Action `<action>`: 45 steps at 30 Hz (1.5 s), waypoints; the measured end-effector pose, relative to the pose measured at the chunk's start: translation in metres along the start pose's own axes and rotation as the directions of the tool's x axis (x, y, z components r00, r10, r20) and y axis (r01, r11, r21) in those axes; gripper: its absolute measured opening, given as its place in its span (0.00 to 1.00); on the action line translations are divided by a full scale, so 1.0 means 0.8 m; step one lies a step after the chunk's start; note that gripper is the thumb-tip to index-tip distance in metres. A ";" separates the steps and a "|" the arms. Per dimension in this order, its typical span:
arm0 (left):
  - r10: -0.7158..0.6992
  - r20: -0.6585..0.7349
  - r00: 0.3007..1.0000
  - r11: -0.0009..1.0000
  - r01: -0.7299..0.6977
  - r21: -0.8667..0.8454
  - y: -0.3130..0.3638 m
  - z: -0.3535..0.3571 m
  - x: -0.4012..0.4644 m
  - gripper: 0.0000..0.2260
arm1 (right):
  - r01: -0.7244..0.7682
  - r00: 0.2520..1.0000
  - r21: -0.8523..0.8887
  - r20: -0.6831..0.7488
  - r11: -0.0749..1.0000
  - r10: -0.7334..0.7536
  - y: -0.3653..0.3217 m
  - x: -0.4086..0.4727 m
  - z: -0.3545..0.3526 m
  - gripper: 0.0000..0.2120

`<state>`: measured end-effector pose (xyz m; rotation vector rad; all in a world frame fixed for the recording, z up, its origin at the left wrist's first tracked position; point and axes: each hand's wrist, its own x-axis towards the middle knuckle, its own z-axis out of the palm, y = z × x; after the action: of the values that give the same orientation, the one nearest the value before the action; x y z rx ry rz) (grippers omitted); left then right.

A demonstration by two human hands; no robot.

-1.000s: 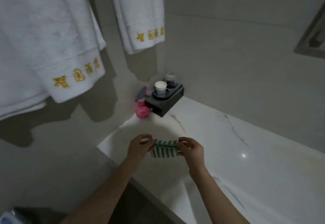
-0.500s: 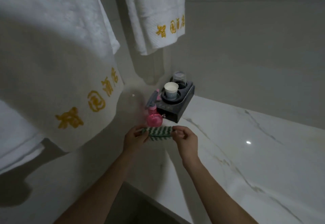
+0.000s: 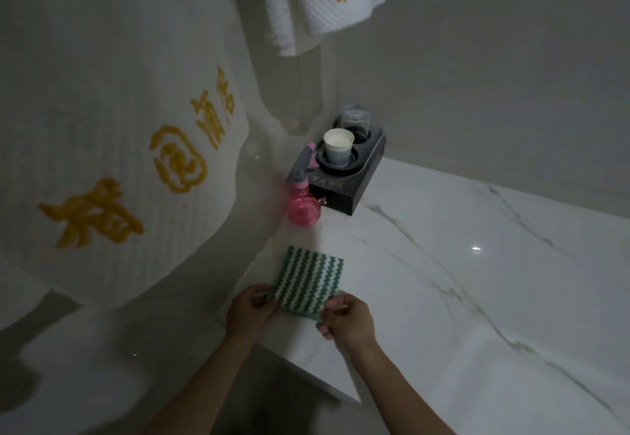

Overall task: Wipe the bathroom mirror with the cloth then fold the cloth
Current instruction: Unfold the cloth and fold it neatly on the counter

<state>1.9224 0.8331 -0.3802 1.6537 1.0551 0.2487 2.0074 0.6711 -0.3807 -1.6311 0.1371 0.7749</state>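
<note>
A green-and-white zigzag cloth (image 3: 309,281) lies flat as a folded square on the white marble bench (image 3: 477,281), near the bench's left end. Your two hands hold its near edge. Your left hand (image 3: 250,310) pinches the near left corner between thumb and curled fingers. Your right hand (image 3: 347,318) pinches the near right corner the same way, fingers curled around the fabric. The rest of the cloth stretches away from both hands, resting on the marble.

Farther out beyond your hands, past the cloth's far edge, a pink spray bottle (image 3: 303,207) stands against the wall. Touching or just beside it, to the right, sits a black holder (image 3: 351,185) with two round wells. A white paper cup (image 3: 337,151) stands upright in the nearer well, and a clear glass (image 3: 355,119), seemingly upturned, sits in the farther one.

Above and to the left of your left hand, a large white towel (image 3: 112,134) with gold embroidered characters hangs close to the camera. A second white towel (image 3: 324,1) with the same gold lettering hangs higher up, beyond both hands.
</note>
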 end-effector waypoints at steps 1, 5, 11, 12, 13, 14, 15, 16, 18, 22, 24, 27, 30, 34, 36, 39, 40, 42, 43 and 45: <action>0.019 -0.016 1.000 0.998 -0.018 0.056 0.003 0.001 -0.003 0.08 | 0.001 1.000 -0.024 -0.001 1.000 -0.001 -0.001 -0.001 0.000 0.11; 0.076 -0.062 0.995 0.984 -0.065 0.169 0.008 0.004 -0.007 0.10 | 0.002 0.999 -0.110 0.036 0.994 0.002 -0.005 -0.005 -0.001 0.10; 0.140 -0.094 0.986 0.953 -0.109 0.282 0.011 0.002 -0.014 0.10 | -0.035 0.993 -0.312 0.101 0.950 0.069 -0.016 -0.010 -0.006 0.06; 0.148 -0.097 0.984 0.948 -0.113 0.296 0.010 0.001 -0.015 0.09 | 0.002 0.996 -0.359 0.085 0.933 0.030 -0.019 -0.009 -0.006 0.05; 0.167 -0.103 0.981 0.940 -0.126 0.318 0.011 0.000 -0.014 0.08 | 0.058 0.997 -0.421 0.064 0.905 -0.034 -0.024 -0.008 -0.007 0.04; 0.195 -0.109 0.975 0.929 -0.148 0.340 0.012 -0.001 -0.012 0.08 | 0.111 0.994 -0.478 0.047 0.871 -0.101 -0.029 -0.006 -0.008 0.03; 0.228 -0.111 0.967 0.918 -0.176 0.356 0.014 -0.002 -0.008 0.07 | 0.148 0.987 -0.520 0.031 0.841 -0.154 -0.035 -0.006 -0.010 0.03; 0.264 -0.100 0.959 0.902 -0.209 0.378 0.017 -0.002 -0.003 0.07 | 0.173 0.981 -0.540 0.016 0.824 -0.195 -0.042 -0.005 -0.012 0.03; 0.364 0.000 0.931 0.827 -0.323 0.460 0.025 0.001 0.009 0.09 | 0.205 0.964 -0.548 -0.030 0.811 -0.263 -0.054 -0.002 -0.014 0.03; 0.486 0.252 0.837 0.649 -0.538 0.537 0.045 0.017 0.043 0.22 | 0.192 0.949 -0.634 -0.074 0.749 -0.306 -0.070 0.007 -0.017 0.14; 0.515 0.333 0.790 0.570 -0.606 0.555 0.055 0.027 0.061 0.23 | 0.180 0.950 -0.677 -0.069 0.713 -0.305 -0.071 0.014 -0.019 0.18; 0.585 0.442 0.680 0.385 -0.713 0.586 0.068 0.036 0.082 0.20 | 0.196 0.939 -0.727 -0.055 0.658 -0.340 -0.070 0.026 -0.020 0.18; 0.551 0.526 0.648 0.294 -0.741 0.604 0.071 0.037 0.094 0.18 | 0.222 0.931 -0.765 -0.018 0.605 -0.364 -0.068 0.036 -0.022 0.16; 0.499 0.534 0.683 0.292 -0.712 0.638 0.067 0.040 0.099 0.18 | 0.205 0.940 -0.755 -0.025 0.623 -0.340 -0.071 0.046 -0.025 0.11; 0.480 0.536 0.694 0.299 -0.704 0.644 0.073 0.042 0.100 0.19 | 0.199 0.939 -0.744 -0.042 0.638 -0.341 -0.075 0.050 -0.025 0.07; 0.474 0.539 0.696 0.285 -0.701 0.654 0.086 0.045 0.102 0.18 | 0.212 0.926 -0.741 -0.055 0.637 -0.372 -0.083 0.057 -0.024 0.04; 0.475 0.527 0.705 0.293 -0.692 0.660 0.090 0.047 0.104 0.16 | 0.213 0.921 -0.743 -0.063 0.634 -0.383 -0.086 0.059 -0.024 0.04; 0.492 0.487 0.722 0.322 -0.670 0.669 0.096 0.052 0.107 0.06 | 0.207 0.914 -0.755 -0.078 0.622 -0.399 -0.091 0.063 -0.024 0.05; 0.504 0.465 0.728 0.335 -0.661 0.672 0.099 0.055 0.107 0.03 | 0.203 0.909 -0.766 -0.084 0.610 -0.408 -0.093 0.064 -0.024 0.05; 0.505 0.437 0.744 0.335 -0.636 0.695 0.102 0.061 0.105 0.02 | 0.197 0.901 -0.790 -0.087 0.580 -0.424 -0.095 0.068 -0.026 0.06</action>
<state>2.0438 0.8628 -0.3570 2.8711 0.3699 0.0711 2.0954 0.6875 -0.3471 -2.5007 -0.3513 0.3097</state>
